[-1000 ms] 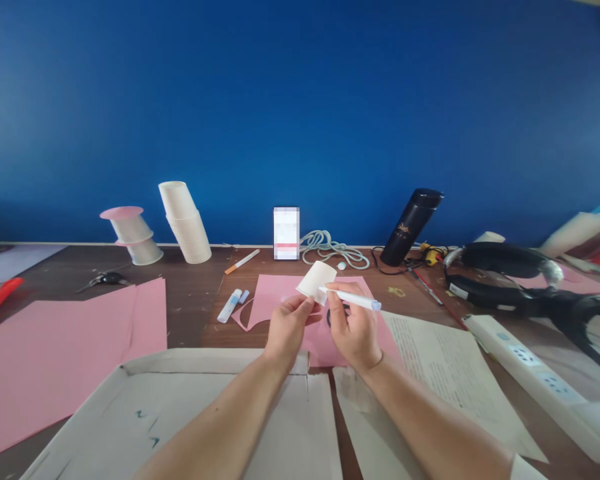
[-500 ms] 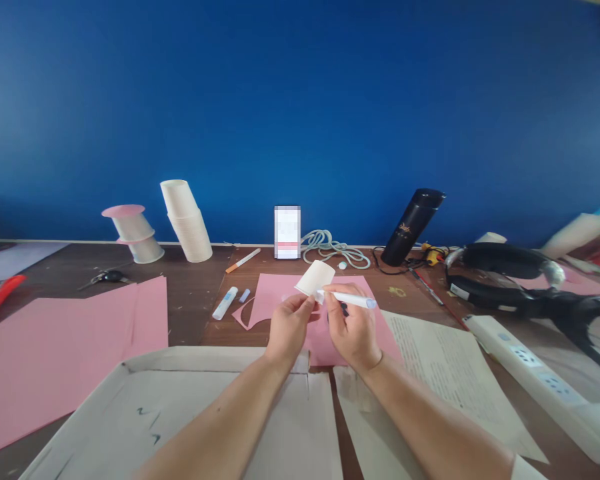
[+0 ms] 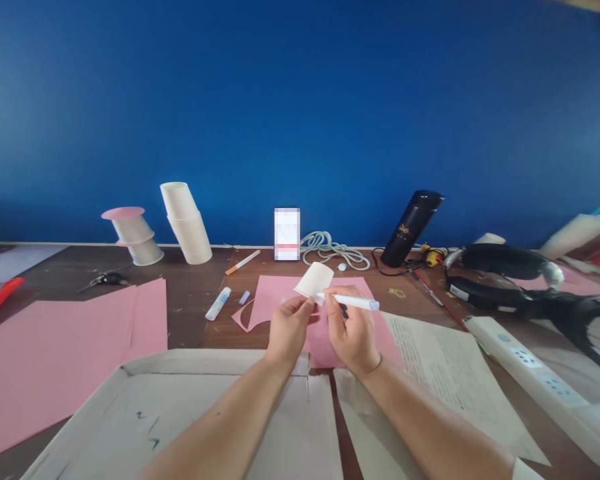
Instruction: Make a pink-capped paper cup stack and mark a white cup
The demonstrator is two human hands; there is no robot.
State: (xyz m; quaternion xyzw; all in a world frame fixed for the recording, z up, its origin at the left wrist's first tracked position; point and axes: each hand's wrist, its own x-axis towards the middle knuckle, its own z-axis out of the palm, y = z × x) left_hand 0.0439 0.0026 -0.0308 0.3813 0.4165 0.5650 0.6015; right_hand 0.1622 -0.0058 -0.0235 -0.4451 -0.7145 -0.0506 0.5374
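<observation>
Against the blue wall, black flask (image 3: 411,227) (gold lettering unreadable).

A dark brown wooden counter (image 3: 193,313) runs along a blue wall. On it lie pink sheets (image 3: 55,347), a flattened white box (image 3: 145,400), printed pages (image 3: 450,367), a glue stick (image 3: 217,303), keys (image 3: 104,280) and a power strip (image 3: 535,373). At the back stand stacked cups (image 3: 186,223), a phone (image 3: 287,233), a coiled cable (image 3: 333,250), a black flask (image 3: 411,227) and a headset (image 3: 520,280).
</observation>
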